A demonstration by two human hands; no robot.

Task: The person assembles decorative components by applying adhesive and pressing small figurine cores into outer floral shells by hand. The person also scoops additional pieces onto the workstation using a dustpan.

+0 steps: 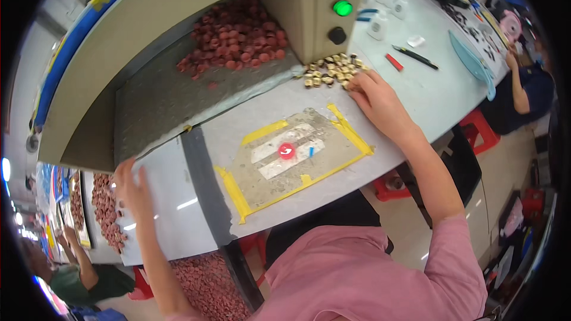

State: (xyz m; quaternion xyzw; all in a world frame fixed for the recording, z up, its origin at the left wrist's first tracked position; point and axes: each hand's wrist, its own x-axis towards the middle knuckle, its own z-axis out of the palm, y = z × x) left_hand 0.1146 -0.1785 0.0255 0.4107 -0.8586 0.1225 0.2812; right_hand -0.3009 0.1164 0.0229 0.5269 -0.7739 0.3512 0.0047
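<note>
At the right edge of a pile of small gold-and-dark caps, my right hand has its fingers curled, with the fingertips closed on one gold cap. My left hand is off to the left, fingers apart, above the white worktop and beside a heap of reddish-brown round pieces; nothing shows in it. Between my hands lies a worn grey pad edged with yellow tape. A round red piece with a white mark sits between two pale strips on that pad.
A beige machine with lit red and green lamps arches over a dark belt bearing many red round pieces. To the right lie a cutter knife, a red stick and a blue tray. Co-workers sit on both sides.
</note>
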